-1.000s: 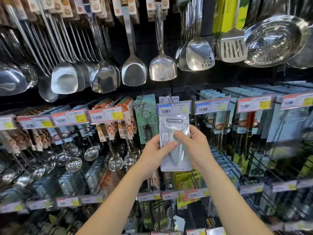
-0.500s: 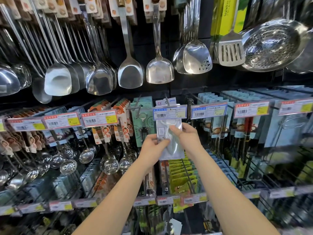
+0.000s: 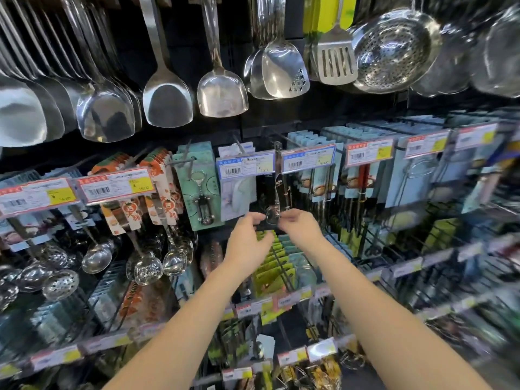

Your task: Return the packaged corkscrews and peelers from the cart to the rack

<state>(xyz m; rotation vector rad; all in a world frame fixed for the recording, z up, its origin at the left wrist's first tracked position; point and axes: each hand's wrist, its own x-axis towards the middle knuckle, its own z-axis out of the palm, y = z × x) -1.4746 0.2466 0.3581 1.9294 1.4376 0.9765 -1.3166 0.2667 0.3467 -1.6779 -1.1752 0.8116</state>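
Observation:
The packaged peeler, a pale card in clear plastic, hangs on a rack hook behind the blue price tag. To its left hangs a teal packaged corkscrew. Both my hands are just below the peeler and off it. My left hand has its fingers loosely curled and holds nothing. My right hand has its fingertips at the clear lower end of a narrow dark hanging pack; the blur hides whether it grips it. The cart is out of view.
Steel spatulas and ladles and a colander hang along the top row. Skimmers and spoons hang at the left. Green and teal packs stick out on hooks right under my hands. Price-tag rails run below.
Both hands lifted the peeler package up to the hook behind the blue tag, let go of it and dropped slightly; it now hangs by itself. The camera moved closer.

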